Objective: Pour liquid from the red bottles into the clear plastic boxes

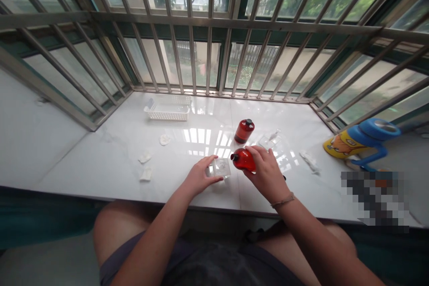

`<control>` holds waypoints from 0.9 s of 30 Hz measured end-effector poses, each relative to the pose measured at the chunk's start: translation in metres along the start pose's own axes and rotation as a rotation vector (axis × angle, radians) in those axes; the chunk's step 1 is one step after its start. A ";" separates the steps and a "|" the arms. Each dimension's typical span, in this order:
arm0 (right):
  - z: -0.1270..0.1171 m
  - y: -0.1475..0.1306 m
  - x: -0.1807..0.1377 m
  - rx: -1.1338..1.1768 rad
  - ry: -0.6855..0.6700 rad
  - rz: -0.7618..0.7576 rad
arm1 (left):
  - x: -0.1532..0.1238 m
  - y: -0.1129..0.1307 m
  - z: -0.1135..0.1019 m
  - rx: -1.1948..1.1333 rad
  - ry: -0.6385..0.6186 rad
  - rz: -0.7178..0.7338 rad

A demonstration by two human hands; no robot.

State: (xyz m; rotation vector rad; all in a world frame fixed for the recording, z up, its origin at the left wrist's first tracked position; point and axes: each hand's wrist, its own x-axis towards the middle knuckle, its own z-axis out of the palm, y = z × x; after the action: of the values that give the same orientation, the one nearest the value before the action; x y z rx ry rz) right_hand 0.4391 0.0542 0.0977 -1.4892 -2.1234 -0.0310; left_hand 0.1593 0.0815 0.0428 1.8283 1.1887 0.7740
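Note:
My right hand (266, 172) is wrapped round a translucent red bottle (241, 159), tipped on its side. Its uncapped dark neck points left, over the right edge of a small clear square container (221, 168). My left hand (200, 175) grips that container from the left, thumb in front and fingers behind. Just behind my right hand, a second red bottle (244, 131) with a black cap stands upright. A clear item (271, 140), partly hidden by my right hand, lies beside it. By my right wrist a small black object (284, 178) peeks out, possibly a cap.
A white perforated basket (168, 115) stands at the back left. Crumpled white tissues (145, 174) lie at left, another tissue (310, 162) at right. A blue and yellow flask (358, 140) leans at the right, near a blurred-out patch. Metal window bars (219, 22) bound the white sill (100, 161).

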 end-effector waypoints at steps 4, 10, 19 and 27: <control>-0.001 0.009 -0.016 0.205 0.106 0.120 | 0.000 0.002 0.002 -0.020 0.028 -0.018; -0.006 0.017 -0.045 0.300 0.148 0.421 | 0.000 0.004 -0.005 -0.076 0.101 -0.104; -0.008 0.024 -0.073 0.494 0.202 0.641 | -0.001 0.029 -0.064 -0.366 0.256 -0.099; 0.014 0.021 -0.081 0.547 0.164 0.609 | -0.007 0.059 -0.099 -0.449 0.366 -0.030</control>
State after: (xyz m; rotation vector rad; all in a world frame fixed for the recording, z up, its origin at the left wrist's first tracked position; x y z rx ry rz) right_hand 0.4710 -0.0030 0.0445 -1.6377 -1.3256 0.5773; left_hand 0.1009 0.0901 0.1426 1.3305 1.1450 1.2823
